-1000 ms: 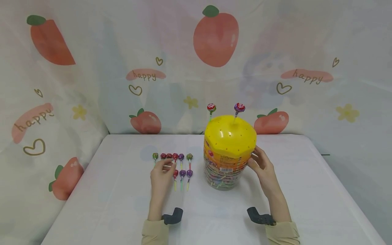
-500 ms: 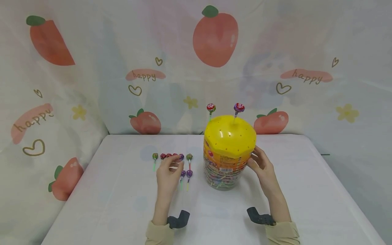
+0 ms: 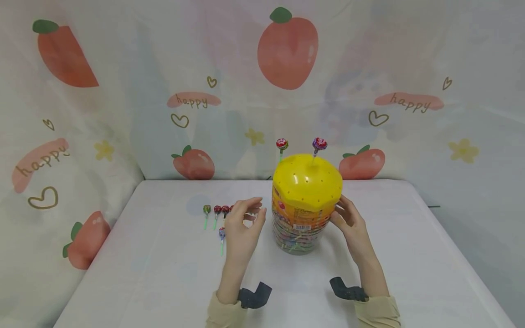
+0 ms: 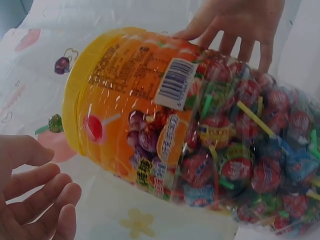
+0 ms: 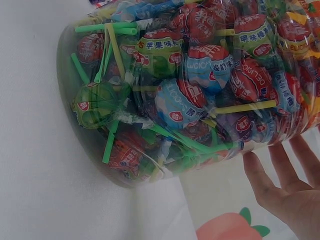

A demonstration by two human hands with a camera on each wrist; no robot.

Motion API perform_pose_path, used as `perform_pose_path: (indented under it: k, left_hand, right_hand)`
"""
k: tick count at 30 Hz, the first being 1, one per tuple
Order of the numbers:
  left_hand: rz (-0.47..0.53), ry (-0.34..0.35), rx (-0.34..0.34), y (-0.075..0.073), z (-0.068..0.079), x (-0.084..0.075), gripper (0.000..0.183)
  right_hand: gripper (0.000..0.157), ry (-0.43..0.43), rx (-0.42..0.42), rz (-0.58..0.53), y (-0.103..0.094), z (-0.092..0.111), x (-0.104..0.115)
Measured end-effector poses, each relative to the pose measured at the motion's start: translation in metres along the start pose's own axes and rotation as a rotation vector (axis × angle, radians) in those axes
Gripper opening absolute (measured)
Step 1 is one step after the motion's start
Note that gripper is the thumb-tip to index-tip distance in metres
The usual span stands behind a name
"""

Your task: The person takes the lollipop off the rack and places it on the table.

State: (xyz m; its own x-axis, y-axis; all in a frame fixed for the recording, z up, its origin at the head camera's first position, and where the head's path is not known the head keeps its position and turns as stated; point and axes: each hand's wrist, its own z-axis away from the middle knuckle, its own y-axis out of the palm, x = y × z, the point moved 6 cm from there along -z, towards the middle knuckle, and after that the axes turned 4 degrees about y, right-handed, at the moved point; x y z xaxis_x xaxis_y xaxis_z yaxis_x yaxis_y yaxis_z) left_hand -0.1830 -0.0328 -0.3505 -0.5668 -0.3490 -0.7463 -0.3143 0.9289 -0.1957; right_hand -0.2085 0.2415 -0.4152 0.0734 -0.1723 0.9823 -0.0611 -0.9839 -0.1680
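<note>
A clear plastic jar (image 3: 295, 237) packed with wrapped lollipops stands upright on the table under a yellow lid (image 3: 307, 182) dotted with small holes. Two lollipops stick up from the lid, a red-and-green one (image 3: 282, 144) and a purple-and-red one (image 3: 320, 144). My right hand (image 3: 350, 223) rests against the jar's right side, and the left wrist view shows its fingers spread along the wall. Just left of the jar is my left hand (image 3: 242, 232), fingers loosely bent and apart from the thumb. It holds nothing in the left wrist view (image 4: 37, 192).
Left of my left hand, lollipops lie on the white table (image 3: 164, 273): a green one (image 3: 207, 209), red ones beside it (image 3: 217, 209), and a blue-purple one (image 3: 222, 234) nearer me. My left hand hides others. A fruit-printed cloth (image 3: 238, 59) hangs behind.
My left hand has moved right, from over the lollipop rows to beside the jar, covering the right-hand lollipops and uncovering a blue-purple one. My right hand and the jar have stayed put.
</note>
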Motion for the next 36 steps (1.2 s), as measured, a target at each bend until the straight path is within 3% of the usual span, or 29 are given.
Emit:
perform_pose_path:
  k: [6,19,30,36]
  left_hand:
    - [0.055,0.048,0.009,0.013,-0.012,-0.019,0.026]
    - [0.152,0.241,-0.034,0.029,-0.04,-0.058,0.022]
    - [0.266,0.199,-0.004,0.055,-0.069,-0.07,0.025]
    - [0.258,0.186,0.051,0.07,-0.086,-0.078,0.029]
  right_hand:
    - [0.055,-0.004,0.001,-0.001,0.0,0.0,-0.001]
    - [0.055,0.007,0.001,0.01,0.0,0.0,-0.002]
    - [0.056,0.022,0.003,0.017,-0.001,-0.001,-0.002]
    - [0.056,0.032,0.005,0.012,-0.001,-0.001,-0.002]
